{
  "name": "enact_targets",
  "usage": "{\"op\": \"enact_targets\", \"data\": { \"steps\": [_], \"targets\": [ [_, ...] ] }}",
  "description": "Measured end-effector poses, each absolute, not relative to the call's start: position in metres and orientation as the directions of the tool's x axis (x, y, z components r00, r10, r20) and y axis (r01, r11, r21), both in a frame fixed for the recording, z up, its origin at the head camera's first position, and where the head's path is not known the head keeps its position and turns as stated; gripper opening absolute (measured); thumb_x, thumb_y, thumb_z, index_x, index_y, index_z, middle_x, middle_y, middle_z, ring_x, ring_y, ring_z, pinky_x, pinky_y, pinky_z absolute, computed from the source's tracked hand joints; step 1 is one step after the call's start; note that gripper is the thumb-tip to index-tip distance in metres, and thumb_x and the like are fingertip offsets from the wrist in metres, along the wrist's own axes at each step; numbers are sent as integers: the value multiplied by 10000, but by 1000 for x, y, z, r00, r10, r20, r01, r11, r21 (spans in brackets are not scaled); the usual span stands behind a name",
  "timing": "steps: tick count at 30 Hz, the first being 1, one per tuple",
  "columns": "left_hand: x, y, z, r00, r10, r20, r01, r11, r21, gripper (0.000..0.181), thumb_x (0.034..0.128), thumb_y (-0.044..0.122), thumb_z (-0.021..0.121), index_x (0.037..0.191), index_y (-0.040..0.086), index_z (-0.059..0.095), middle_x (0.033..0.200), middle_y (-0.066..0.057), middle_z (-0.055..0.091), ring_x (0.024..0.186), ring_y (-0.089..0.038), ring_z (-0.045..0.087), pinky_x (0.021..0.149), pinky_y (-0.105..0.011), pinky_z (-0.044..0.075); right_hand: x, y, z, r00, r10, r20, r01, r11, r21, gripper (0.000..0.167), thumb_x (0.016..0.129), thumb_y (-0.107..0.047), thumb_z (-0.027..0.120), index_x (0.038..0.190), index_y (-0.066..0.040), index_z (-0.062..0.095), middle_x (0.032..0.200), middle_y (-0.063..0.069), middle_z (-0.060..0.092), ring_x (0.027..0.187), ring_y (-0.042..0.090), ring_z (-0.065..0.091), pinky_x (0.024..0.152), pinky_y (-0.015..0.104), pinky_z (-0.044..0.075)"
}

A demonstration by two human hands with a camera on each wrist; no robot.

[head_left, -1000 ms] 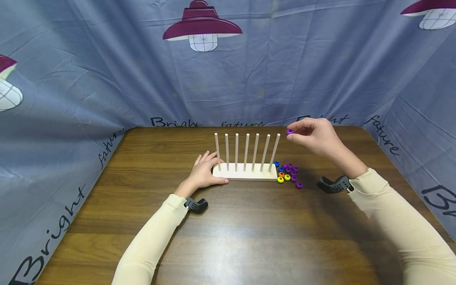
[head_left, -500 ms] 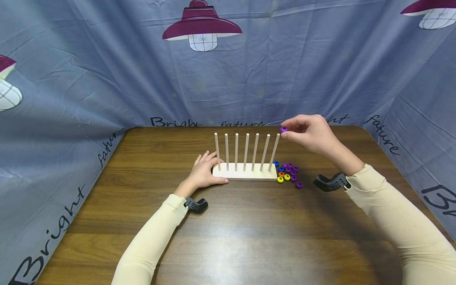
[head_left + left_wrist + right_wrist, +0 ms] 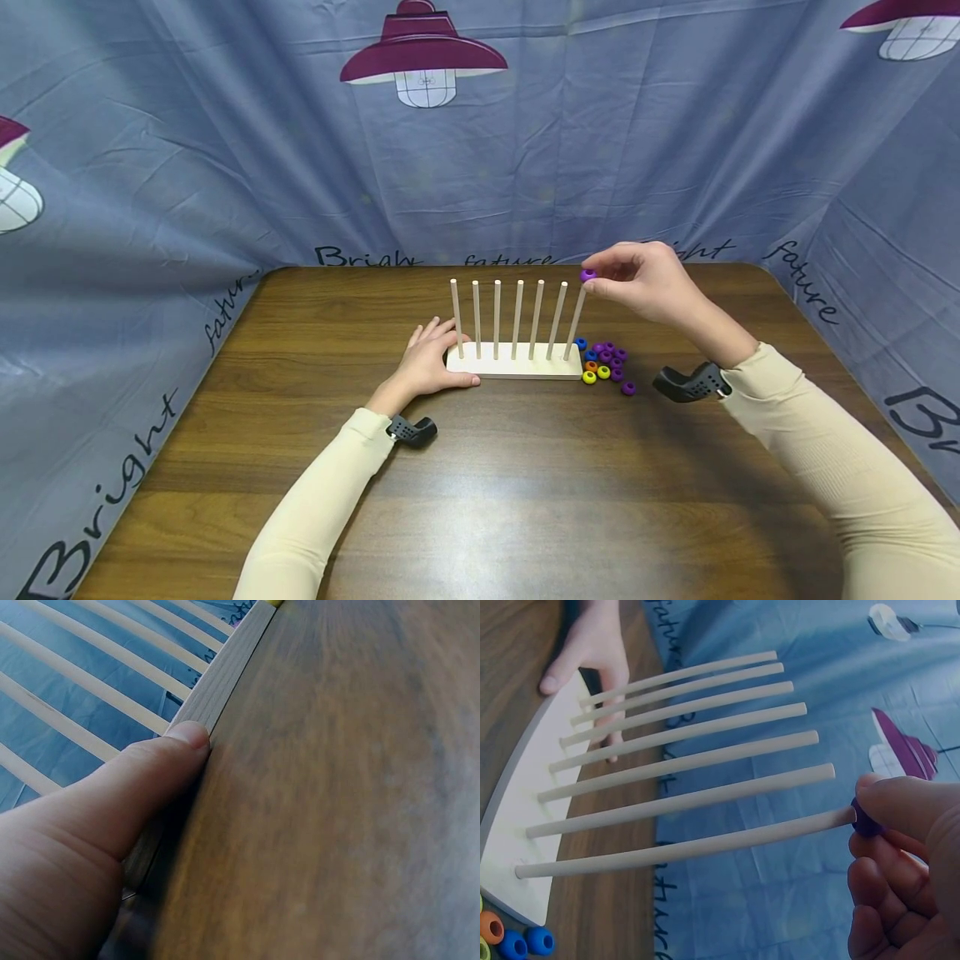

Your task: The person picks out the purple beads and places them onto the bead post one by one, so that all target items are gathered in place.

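A pale wooden peg stand (image 3: 514, 367) with a row of several upright rods stands on the table. My left hand (image 3: 429, 364) grips its left end, the thumb (image 3: 169, 757) along the front edge and the other fingers behind. Between thumb and fingertips my right hand (image 3: 651, 279) pinches a purple bead (image 3: 588, 275) at the tip of the rightmost rod (image 3: 690, 846). In the right wrist view the bead (image 3: 865, 819) meets the rod's end; whether the rod has entered its hole I cannot tell. The rods show no other beads.
Loose purple beads (image 3: 617, 364), blue beads (image 3: 540, 940), yellow beads (image 3: 589, 377) and an orange bead (image 3: 490, 927) lie by the stand's right end. A blue printed curtain (image 3: 465, 167) surrounds the brown wooden table (image 3: 480, 467).
My right hand has carried the purple bead leftward, from right of the stand to the top of the rightmost rod. The left hand and the stand stay where they were.
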State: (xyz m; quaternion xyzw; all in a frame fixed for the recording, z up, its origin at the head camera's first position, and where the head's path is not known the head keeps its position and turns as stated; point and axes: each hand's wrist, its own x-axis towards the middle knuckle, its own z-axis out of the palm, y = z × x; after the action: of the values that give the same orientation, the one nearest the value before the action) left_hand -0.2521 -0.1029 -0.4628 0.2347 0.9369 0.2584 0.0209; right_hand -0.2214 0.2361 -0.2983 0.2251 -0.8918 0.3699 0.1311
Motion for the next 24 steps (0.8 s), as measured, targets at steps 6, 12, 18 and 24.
{"op": "enact_targets", "data": {
  "steps": [6, 12, 18, 24],
  "targets": [
    [-252, -103, -462, -888, 451, 83, 430, 755, 496, 733, 728, 537, 849, 1327, 165, 650, 1630, -170, 389, 1571, -416, 209, 1288, -605, 94, -221, 235, -300, -869, -306, 389, -490, 644, -588, 187, 867, -125, 803, 1044, -63, 792, 909, 113, 765, 686, -18, 601, 613, 116, 485],
    [-252, -103, -462, -889, 451, 78, 427, 758, 493, 729, 731, 541, 849, 1329, 172, 651, 1634, -166, 383, 1573, -411, 205, 1289, -604, 90, -221, 236, -303, -870, -308, 385, -487, 657, -575, 185, 871, -124, 796, 1046, -66, 791, 919, 102, 760, 700, -4, 594, 620, 118, 480],
    [-251, -102, -461, -888, 454, 72, 427, 757, 495, 729, 735, 535, 849, 1336, 174, 645, 1641, -164, 370, 1577, -409, 193, 1289, -606, 84, -220, 237, -305, -863, -320, 391, -500, 651, -571, 182, 875, -127, 794, 1046, -64, 789, 929, 104, 766, 712, -14, 598, 631, 114, 485],
    [-251, -102, -460, -890, 452, 67, 423, 761, 491, 729, 741, 533, 846, 1339, 168, 643, 1645, -164, 361, 1577, -411, 190, 1287, -612, 85, -219, 236, -306, -866, -322, 383, -497, 642, -584, 193, 871, -130, 801, 1054, -69, 790, 931, 102, 773, 710, -17, 607, 633, 115, 494]
  ]
}}
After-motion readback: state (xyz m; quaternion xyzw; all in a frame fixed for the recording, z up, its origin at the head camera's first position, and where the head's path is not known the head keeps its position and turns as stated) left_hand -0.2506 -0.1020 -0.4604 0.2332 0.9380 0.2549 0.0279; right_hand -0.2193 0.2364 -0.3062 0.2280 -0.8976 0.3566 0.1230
